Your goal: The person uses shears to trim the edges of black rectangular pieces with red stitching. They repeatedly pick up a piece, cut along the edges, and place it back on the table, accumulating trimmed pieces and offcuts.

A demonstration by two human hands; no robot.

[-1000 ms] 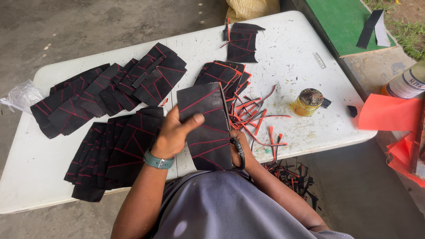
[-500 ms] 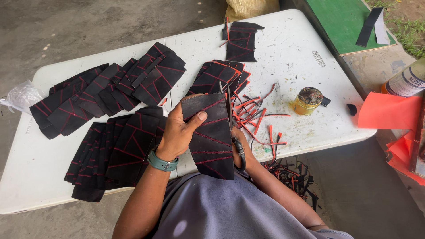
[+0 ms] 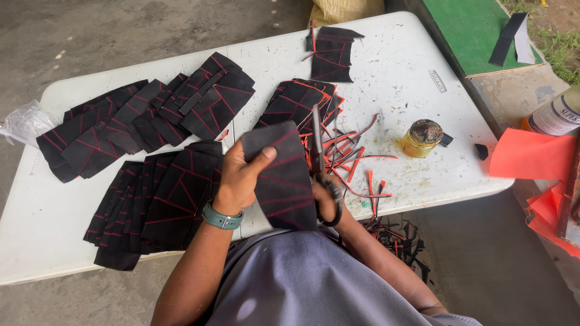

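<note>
The left hand grips a black piece crossed by red lines, held upright over the near edge of the white desk; its thumb lies across the upper face of the piece and its fingers are clamped on it from behind. The right hand is mostly hidden behind the piece, its fingers closed through the loops of black scissors, whose blades run up along the right edge of the piece and touch it. Just right of the blades, trimmed strips, red and black, lie scattered on the desk, and more scraps lie on the floor below the desk edge. A fanned stack of like pieces sits just beyond the held one. To the left, a near stack overlaps in a row by the left wrist, which wears a teal watch; a far row spreads toward the left edge, where a clear bag rests. A lone pile sits at the far edge. A small yellow jar with a dark lid stands well right of the strips. Off the desk to the right lie orange sheets and a green board.
</note>
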